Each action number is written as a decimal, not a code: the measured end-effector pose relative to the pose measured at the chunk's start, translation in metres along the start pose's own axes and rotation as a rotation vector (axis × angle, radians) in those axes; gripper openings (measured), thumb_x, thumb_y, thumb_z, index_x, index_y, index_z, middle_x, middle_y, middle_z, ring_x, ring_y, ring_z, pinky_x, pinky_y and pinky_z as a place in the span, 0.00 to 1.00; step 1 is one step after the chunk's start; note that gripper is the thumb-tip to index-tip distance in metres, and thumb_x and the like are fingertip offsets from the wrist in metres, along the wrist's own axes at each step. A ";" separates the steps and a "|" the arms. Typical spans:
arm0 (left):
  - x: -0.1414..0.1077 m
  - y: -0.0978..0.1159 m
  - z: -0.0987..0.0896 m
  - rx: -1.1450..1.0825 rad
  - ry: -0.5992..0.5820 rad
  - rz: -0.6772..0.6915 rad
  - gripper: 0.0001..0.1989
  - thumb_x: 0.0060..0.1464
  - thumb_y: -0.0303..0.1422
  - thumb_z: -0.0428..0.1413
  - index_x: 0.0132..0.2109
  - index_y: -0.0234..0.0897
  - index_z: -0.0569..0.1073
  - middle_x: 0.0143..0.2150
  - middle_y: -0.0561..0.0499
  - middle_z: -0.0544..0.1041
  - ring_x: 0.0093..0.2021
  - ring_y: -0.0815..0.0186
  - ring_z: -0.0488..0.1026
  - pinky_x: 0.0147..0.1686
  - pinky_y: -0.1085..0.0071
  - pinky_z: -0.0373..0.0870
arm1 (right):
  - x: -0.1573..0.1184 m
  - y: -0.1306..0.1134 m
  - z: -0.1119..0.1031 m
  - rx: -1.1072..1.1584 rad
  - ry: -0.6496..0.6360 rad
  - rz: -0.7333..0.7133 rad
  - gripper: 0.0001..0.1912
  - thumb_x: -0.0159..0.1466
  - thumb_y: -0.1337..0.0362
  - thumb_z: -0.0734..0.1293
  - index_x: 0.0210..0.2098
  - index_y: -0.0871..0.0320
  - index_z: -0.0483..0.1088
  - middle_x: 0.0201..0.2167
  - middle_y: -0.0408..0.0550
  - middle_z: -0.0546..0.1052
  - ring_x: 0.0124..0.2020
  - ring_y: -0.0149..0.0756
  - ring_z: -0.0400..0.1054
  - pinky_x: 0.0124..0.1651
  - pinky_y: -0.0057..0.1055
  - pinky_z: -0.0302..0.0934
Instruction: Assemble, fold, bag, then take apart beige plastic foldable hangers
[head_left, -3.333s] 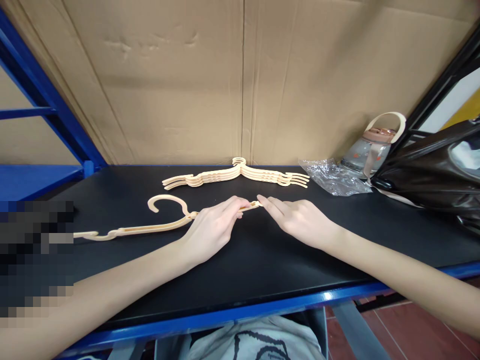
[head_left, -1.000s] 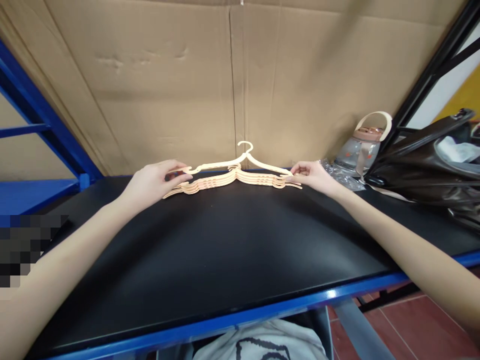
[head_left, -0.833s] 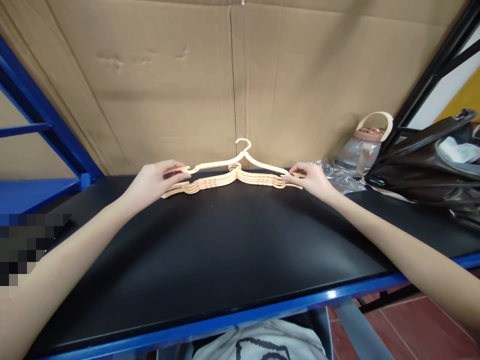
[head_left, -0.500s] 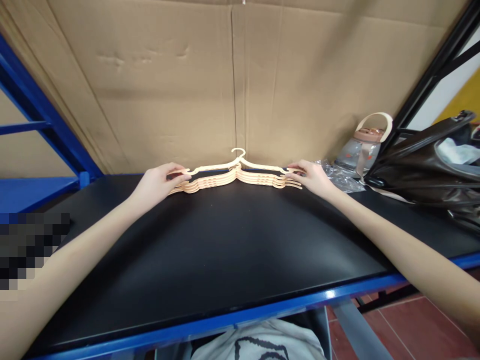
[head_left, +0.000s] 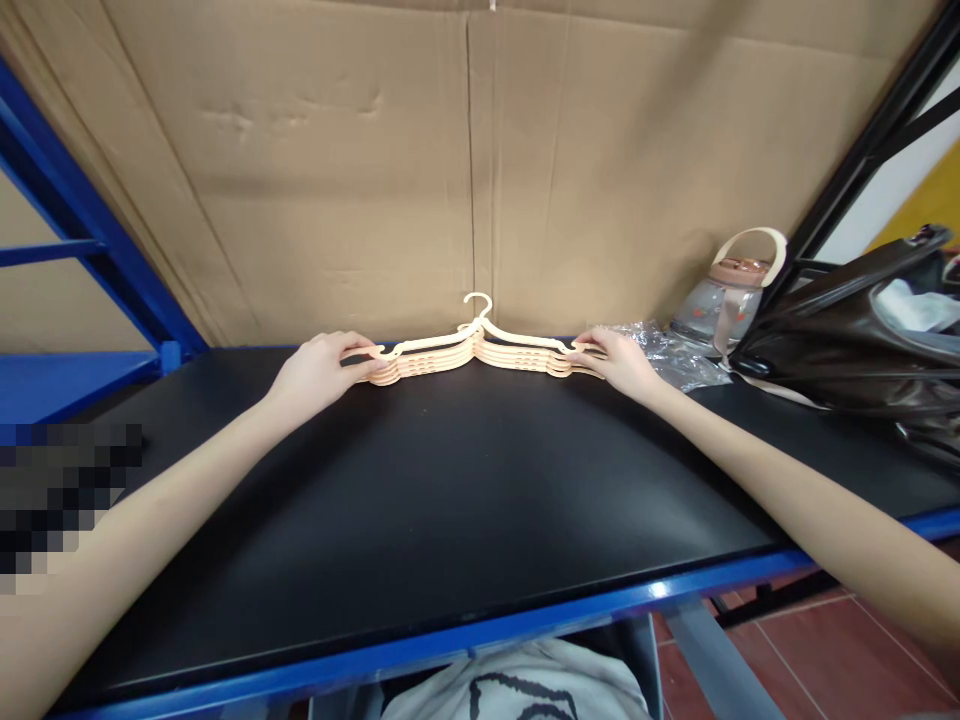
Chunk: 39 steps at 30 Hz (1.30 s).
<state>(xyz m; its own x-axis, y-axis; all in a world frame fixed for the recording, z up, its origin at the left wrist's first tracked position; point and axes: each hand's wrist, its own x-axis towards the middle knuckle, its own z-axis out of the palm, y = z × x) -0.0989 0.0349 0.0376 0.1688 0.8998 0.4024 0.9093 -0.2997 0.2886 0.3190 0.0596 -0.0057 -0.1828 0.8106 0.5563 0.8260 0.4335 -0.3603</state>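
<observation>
Several cream plastic hangers [head_left: 439, 357] lie stacked at the back of the black tabletop [head_left: 450, 490], near the cardboard. The top one [head_left: 517, 337] has its hook pointing up against the cardboard. At the stack's left end, my left hand [head_left: 319, 372] pinches the top hanger's arm between thumb and fingers. My right hand [head_left: 616, 362] grips the right end of the top hanger the same way. The top hanger rests on or just over the others; the hand-covered tips are partly hidden.
Crumpled clear plastic [head_left: 679, 365] lies right of my right hand. Behind it stands a clear bottle [head_left: 720, 305] with a handle. A dark brown bag [head_left: 847, 330] sits at the far right. Cardboard [head_left: 337, 200] rises along the back; a blue post [head_left: 97, 220] stands left.
The top hanger has come down closer to the stack, narrowing the gap between them. Both hands still hold its ends; my left hand has shifted slightly right.
</observation>
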 end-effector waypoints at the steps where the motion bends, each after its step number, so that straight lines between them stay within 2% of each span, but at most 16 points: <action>1: 0.000 0.000 0.000 0.011 -0.004 -0.010 0.21 0.51 0.52 0.52 0.40 0.40 0.74 0.46 0.45 0.78 0.48 0.50 0.73 0.45 0.60 0.66 | -0.001 0.000 0.001 0.004 -0.005 0.012 0.15 0.61 0.52 0.67 0.40 0.56 0.72 0.39 0.49 0.78 0.42 0.43 0.71 0.44 0.36 0.62; 7: -0.001 0.003 -0.001 0.080 -0.056 -0.073 0.20 0.51 0.51 0.52 0.41 0.42 0.74 0.48 0.47 0.78 0.49 0.52 0.72 0.44 0.63 0.65 | -0.003 -0.001 0.008 0.022 -0.038 0.052 0.14 0.63 0.52 0.64 0.41 0.55 0.72 0.40 0.47 0.79 0.42 0.42 0.73 0.45 0.36 0.63; 11: 0.000 0.002 -0.001 0.158 -0.096 -0.083 0.20 0.52 0.51 0.50 0.40 0.42 0.74 0.44 0.47 0.78 0.45 0.52 0.74 0.40 0.64 0.65 | -0.003 -0.003 0.008 0.017 -0.043 0.051 0.14 0.64 0.52 0.64 0.41 0.55 0.72 0.40 0.47 0.79 0.42 0.42 0.73 0.45 0.35 0.63; 14: 0.000 0.001 -0.002 0.218 -0.094 -0.060 0.20 0.53 0.51 0.49 0.40 0.42 0.74 0.41 0.46 0.79 0.42 0.51 0.74 0.37 0.64 0.65 | -0.003 -0.006 0.007 0.001 -0.041 0.038 0.14 0.64 0.54 0.64 0.42 0.56 0.72 0.41 0.48 0.79 0.43 0.42 0.73 0.46 0.36 0.63; 22: -0.004 0.006 -0.004 0.307 -0.069 0.015 0.23 0.52 0.54 0.47 0.38 0.40 0.74 0.38 0.44 0.79 0.42 0.49 0.74 0.38 0.62 0.65 | -0.004 -0.016 0.002 -0.079 -0.053 -0.002 0.13 0.66 0.56 0.63 0.42 0.57 0.73 0.41 0.50 0.80 0.43 0.44 0.74 0.47 0.38 0.63; 27: -0.004 0.006 -0.003 0.252 -0.135 -0.030 0.24 0.48 0.56 0.51 0.41 0.42 0.70 0.39 0.47 0.79 0.40 0.51 0.75 0.36 0.63 0.65 | -0.005 -0.018 0.001 -0.114 -0.065 -0.017 0.13 0.65 0.55 0.63 0.42 0.56 0.73 0.42 0.49 0.80 0.43 0.45 0.73 0.47 0.39 0.63; 33: -0.005 0.001 0.001 0.277 -0.155 -0.018 0.24 0.49 0.54 0.50 0.45 0.43 0.69 0.40 0.44 0.79 0.41 0.47 0.76 0.36 0.61 0.66 | -0.005 -0.018 0.001 -0.151 -0.098 -0.032 0.19 0.58 0.54 0.70 0.46 0.55 0.70 0.46 0.48 0.78 0.45 0.46 0.73 0.50 0.41 0.63; 39: -0.007 0.006 0.000 0.310 -0.165 -0.034 0.22 0.50 0.53 0.49 0.44 0.43 0.69 0.38 0.45 0.79 0.40 0.48 0.76 0.37 0.62 0.66 | -0.005 -0.015 0.005 -0.176 -0.130 -0.013 0.17 0.61 0.57 0.68 0.47 0.55 0.69 0.47 0.49 0.77 0.46 0.45 0.72 0.47 0.39 0.64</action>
<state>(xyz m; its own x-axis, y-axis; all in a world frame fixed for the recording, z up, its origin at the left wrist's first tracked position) -0.0944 0.0270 0.0365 0.1729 0.9544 0.2436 0.9834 -0.1812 0.0118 0.3055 0.0508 -0.0067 -0.2518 0.8543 0.4547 0.9015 0.3779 -0.2110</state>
